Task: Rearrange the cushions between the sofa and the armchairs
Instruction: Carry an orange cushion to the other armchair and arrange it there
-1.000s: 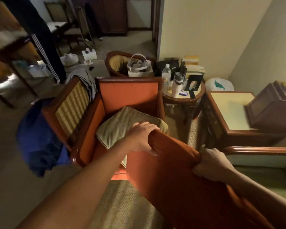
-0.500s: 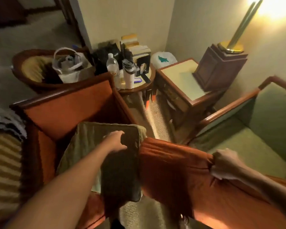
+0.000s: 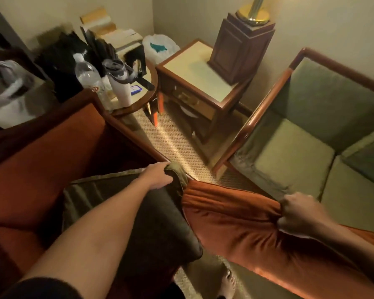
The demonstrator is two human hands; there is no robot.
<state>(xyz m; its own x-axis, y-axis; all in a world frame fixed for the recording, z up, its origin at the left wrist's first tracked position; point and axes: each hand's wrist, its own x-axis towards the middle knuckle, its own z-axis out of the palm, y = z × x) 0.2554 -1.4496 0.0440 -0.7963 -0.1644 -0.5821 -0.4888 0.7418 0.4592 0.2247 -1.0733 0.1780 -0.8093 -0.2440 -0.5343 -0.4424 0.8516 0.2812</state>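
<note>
My left hand (image 3: 158, 176) grips the far corner of an olive-green cushion (image 3: 138, 216), lifted over the seat of the orange armchair (image 3: 52, 152) on the left. My right hand (image 3: 298, 212) is clenched on the top edge of an orange cushion (image 3: 242, 225), which hangs in front of me between the armchair and the green sofa (image 3: 307, 134) on the right. The two cushions touch at their near corners. The sofa's seat cushions lie in place.
A round side table (image 3: 138, 102) behind the armchair carries a water bottle (image 3: 89, 76), a white tumbler (image 3: 121, 83) and boxes. A square wooden end table (image 3: 194, 76) with a lamp base (image 3: 240, 46) stands between armchair and sofa. My bare foot (image 3: 227, 283) shows on the woven carpet (image 3: 177, 147).
My view has swung right toward the sofa. My left hand has moved from the orange cushion's edge onto the green cushion and lifted it; the right hand keeps its hold on the orange cushion.
</note>
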